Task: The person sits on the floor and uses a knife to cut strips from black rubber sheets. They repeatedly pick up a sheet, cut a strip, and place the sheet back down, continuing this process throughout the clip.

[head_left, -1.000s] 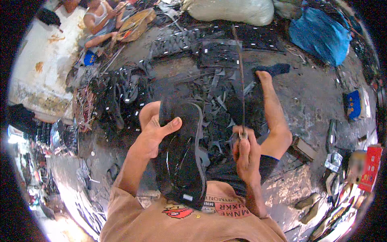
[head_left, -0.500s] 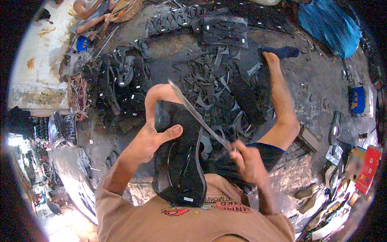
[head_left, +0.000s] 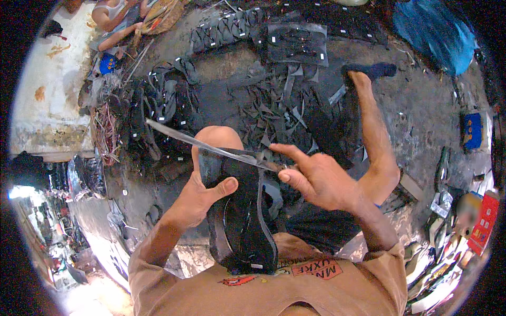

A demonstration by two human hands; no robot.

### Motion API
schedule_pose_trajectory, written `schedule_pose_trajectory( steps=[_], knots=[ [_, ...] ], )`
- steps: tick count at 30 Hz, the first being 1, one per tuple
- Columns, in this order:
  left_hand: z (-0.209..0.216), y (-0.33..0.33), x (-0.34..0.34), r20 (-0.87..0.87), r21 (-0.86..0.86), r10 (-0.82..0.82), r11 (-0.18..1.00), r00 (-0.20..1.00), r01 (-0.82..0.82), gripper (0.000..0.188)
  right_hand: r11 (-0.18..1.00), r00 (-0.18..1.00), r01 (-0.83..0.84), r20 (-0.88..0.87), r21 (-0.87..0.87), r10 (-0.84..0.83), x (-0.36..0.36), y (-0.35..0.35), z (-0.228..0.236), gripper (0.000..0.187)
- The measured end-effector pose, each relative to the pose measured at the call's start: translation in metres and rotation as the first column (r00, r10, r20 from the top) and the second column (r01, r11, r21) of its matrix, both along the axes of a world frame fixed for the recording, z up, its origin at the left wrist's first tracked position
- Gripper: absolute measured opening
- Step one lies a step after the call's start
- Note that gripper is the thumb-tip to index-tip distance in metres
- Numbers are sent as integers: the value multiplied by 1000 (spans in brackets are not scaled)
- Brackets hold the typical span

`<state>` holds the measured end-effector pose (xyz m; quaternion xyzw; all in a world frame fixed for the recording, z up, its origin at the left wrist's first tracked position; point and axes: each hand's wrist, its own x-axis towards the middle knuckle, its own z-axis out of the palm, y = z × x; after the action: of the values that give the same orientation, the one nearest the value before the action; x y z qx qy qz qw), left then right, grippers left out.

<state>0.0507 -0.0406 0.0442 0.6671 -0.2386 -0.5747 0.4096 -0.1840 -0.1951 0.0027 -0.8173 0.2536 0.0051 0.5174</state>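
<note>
My left hand [head_left: 197,199] grips the side of a black flip-flop [head_left: 243,216] whose sole lies against a larger dark rubber sheet, thumb on top. The flip-flop stands lengthwise between my chest and my raised knee, straps up, with a small white label near my shirt. In my right hand [head_left: 329,181] is a long knife [head_left: 205,146], index finger stretched out along it. Its narrow curved blade lies across the far end of the sheet and points left. Most of the knife's handle is hidden in my fist.
Black rubber offcuts [head_left: 279,110] cover the ground ahead. Several dark flip-flops [head_left: 163,100] are heaped at the left, and more [head_left: 226,29] stand in rows at the back. A blue plastic sheet [head_left: 437,37] lies far right. Another person [head_left: 113,21] sits at far left.
My right hand has moved forward, and the knife has swung from a steep slant to nearly level across the sheet's far end. My left hand keeps its hold.
</note>
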Motion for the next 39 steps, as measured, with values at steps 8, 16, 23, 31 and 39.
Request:
schedule_pose_trajectory(
  steps=[8, 16, 23, 31, 39],
  knots=[
    [-6, 6, -9, 59, 12, -110, 994, 992, 109, 74, 973, 969, -198, 174, 117, 176, 7, -29, 11, 54],
    [-6, -13, -24, 313, 174, -334, 941, 889, 291, 41, 868, 790, 200, 449, 454, -417, -8, 11, 19, 52],
    [-26, -90, -90, -461, -479, 406, 635, 789, -606, 23, 709, 401, 464, 587, 531, -703, 10, 49, 4, 51],
    [-15, -110, -93, -609, -276, 408, 694, 680, -664, 29, 648, 599, 757, 305, 89, -741, -38, 138, -68, 24],
    [-39, -91, -90, -586, -124, 471, 752, 660, -647, 21, 635, 629, 768, 284, -86, -723, -56, 129, -79, 22]
  ],
)
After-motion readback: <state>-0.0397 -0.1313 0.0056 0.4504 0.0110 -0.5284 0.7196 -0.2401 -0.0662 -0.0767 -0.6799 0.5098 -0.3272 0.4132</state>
